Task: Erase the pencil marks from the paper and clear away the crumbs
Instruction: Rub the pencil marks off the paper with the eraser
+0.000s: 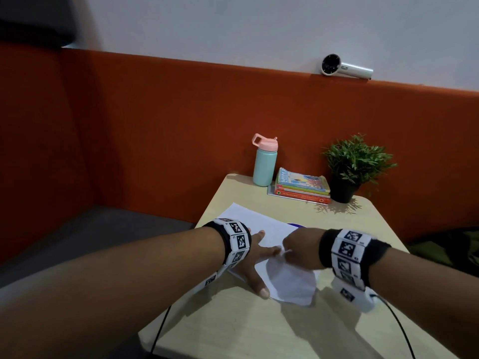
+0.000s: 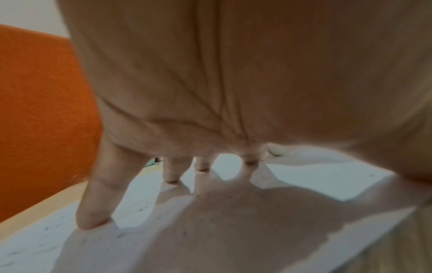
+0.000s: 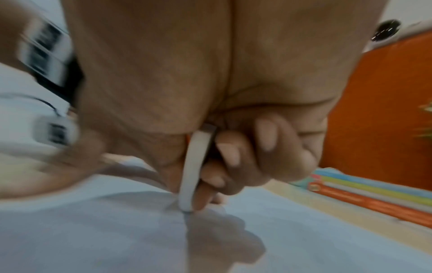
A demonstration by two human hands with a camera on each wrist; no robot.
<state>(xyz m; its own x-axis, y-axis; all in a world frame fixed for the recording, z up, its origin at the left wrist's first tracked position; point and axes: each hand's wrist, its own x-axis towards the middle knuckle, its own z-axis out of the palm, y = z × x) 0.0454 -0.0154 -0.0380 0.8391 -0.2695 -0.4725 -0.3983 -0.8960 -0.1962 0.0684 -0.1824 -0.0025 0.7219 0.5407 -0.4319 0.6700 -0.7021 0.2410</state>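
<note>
A white sheet of paper (image 1: pixel 261 224) lies on the beige table (image 1: pixel 233 332). My left hand (image 1: pixel 255 265) rests on it with fingers spread and straight, the fingertips (image 2: pixel 93 222) pressing the sheet flat. Small dark crumbs (image 2: pixel 184 233) speckle the paper (image 2: pixel 299 177) under that hand. My right hand (image 1: pixel 298 248) grips a white eraser (image 3: pixel 194 166) between thumb and curled fingers, its lower end touching the paper (image 3: pixel 93 230) just right of the left hand. The right wrist view is motion-blurred.
At the table's far edge stand a teal bottle with a pink lid (image 1: pixel 264 161), a stack of books (image 1: pixel 302 187) and a potted plant (image 1: pixel 355 167). An orange padded wall (image 1: pixel 155 125) backs the table. Black cables (image 1: pixel 401 330) hang over the near edge.
</note>
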